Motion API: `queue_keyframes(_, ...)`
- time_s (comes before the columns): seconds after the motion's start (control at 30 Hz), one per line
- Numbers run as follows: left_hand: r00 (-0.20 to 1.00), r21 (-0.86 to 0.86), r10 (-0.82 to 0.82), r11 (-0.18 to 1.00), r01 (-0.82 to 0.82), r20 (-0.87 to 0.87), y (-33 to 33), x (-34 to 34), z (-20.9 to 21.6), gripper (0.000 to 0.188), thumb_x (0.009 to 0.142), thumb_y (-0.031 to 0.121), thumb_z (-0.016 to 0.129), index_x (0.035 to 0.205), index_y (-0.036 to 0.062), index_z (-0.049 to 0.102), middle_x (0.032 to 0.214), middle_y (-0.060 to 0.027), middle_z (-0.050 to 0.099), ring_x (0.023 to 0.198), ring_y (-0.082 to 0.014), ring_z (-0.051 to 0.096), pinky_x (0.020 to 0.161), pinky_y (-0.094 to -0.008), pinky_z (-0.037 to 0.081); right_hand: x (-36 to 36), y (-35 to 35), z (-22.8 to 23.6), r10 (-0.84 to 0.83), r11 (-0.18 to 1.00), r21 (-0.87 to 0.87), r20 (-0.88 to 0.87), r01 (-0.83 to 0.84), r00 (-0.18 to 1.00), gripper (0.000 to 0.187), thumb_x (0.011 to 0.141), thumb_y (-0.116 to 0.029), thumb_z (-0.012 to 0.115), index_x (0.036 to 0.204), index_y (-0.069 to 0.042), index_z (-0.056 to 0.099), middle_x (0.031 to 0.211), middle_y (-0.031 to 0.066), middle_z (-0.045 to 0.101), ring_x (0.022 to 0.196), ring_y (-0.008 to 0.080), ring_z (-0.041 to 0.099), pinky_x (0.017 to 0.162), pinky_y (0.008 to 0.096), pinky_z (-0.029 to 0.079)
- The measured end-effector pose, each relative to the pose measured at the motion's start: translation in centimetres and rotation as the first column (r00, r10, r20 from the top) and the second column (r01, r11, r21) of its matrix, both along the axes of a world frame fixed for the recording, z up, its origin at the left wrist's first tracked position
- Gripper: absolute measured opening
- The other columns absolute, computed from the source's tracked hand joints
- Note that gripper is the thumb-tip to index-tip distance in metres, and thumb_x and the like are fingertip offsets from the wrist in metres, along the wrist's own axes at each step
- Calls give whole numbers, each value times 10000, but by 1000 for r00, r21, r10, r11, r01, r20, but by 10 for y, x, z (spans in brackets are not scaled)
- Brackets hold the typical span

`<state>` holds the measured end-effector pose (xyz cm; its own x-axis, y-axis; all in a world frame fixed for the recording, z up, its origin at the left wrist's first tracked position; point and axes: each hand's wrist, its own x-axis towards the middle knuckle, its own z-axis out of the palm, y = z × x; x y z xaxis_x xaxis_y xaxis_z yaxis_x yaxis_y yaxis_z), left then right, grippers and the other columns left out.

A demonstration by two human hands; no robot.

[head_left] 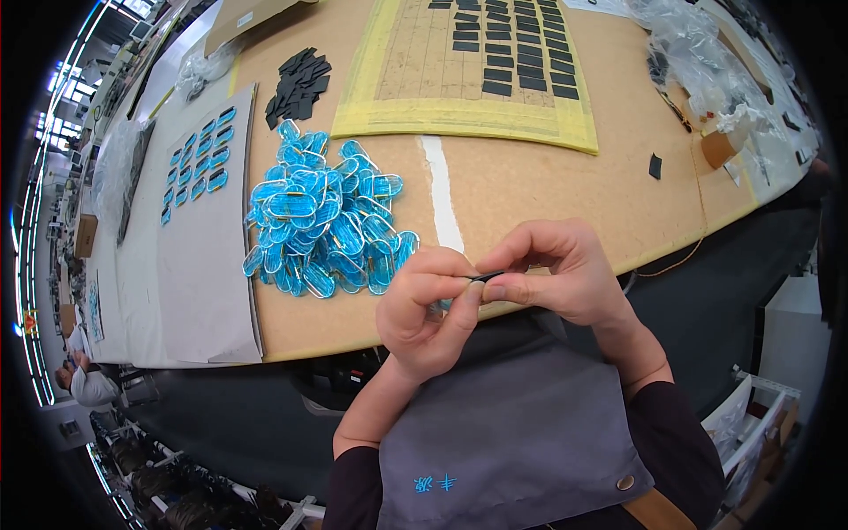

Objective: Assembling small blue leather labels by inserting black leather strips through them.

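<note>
Just over the table's near edge, my left hand (426, 309) and my right hand (561, 274) meet with fingertips and thumbs pinched together. Between them is a small black strip (486, 276), gripped from both sides and mostly covered by the fingers. A bit of something clear and bluish shows under the left fingers, too hidden to make out. Left of my hands lies a heap of blue oval pieces (291, 206) with pale and gold-coloured rims.
Flat black rectangles lie in rows on a yellow-edged board (459, 125) and in a loose pile (300, 84). A grey cardboard sheet (208, 274) carries rows of blue ovals with black strips (201, 165). Plastic bags (685, 53) and a brown tape roll (717, 150) sit at right.
</note>
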<state>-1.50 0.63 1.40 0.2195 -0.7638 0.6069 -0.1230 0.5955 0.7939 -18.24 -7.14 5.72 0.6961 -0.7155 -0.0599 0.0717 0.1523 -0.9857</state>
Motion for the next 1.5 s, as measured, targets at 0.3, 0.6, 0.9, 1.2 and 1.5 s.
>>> queue_keyframes(0.3, 997, 84, -67, 994, 64, 32, 3, 6, -6, 263, 798, -97, 670, 1022, -2, 571, 969, -147, 634, 823, -188, 613, 687, -262, 478, -2, -3, -7, -9, 999, 49, 39, 7, 999, 117, 826, -14, 723, 933, 11, 682, 843, 22, 680, 757, 45, 608, 676, 193, 483)
queue_keyframes(0.6, 996, 149, -55, 987, 64, -67, -1, 10, 5, 234, 747, -127, 700, 942, -20, 632, 986, -156, 664, 889, -185, 643, 764, -273, 509, -2, -1, -11, -72, 995, 72, 77, 66, 994, 116, 841, -25, 698, 940, 7, 646, 838, 0, 644, 739, 27, 561, 650, 189, 450)
queue_keyframes(0.9, 993, 164, -7, 986, 26, -115, 0, 3, 7, 190, 773, -128, 675, 919, -15, 626, 960, -145, 655, 806, -154, 621, 677, -240, 493, 4, 3, -14, -87, 996, 44, 77, 84, 993, 140, 848, -44, 704, 964, 11, 650, 851, 7, 654, 728, 24, 560, 641, 183, 448)
queue_keyframes(1.2, 981, 179, 19, 984, 15, -191, 0, -3, 4, 190, 776, -130, 670, 911, -9, 615, 953, -140, 644, 809, -141, 608, 676, -231, 483, 5, 0, -18, -67, 998, 10, 94, 66, 993, 126, 846, -50, 713, 949, 8, 667, 846, 8, 667, 707, 18, 558, 622, 179, 448)
queue_keyframes(1.5, 980, 153, 29, 988, 1, -194, -2, -4, 1, 196, 768, -129, 673, 907, -8, 607, 949, -138, 640, 820, -147, 605, 711, -239, 480, 7, 1, -20, -83, 996, -23, 116, 86, 990, 120, 835, -37, 713, 931, 12, 659, 827, 13, 661, 676, 29, 561, 592, 186, 447)
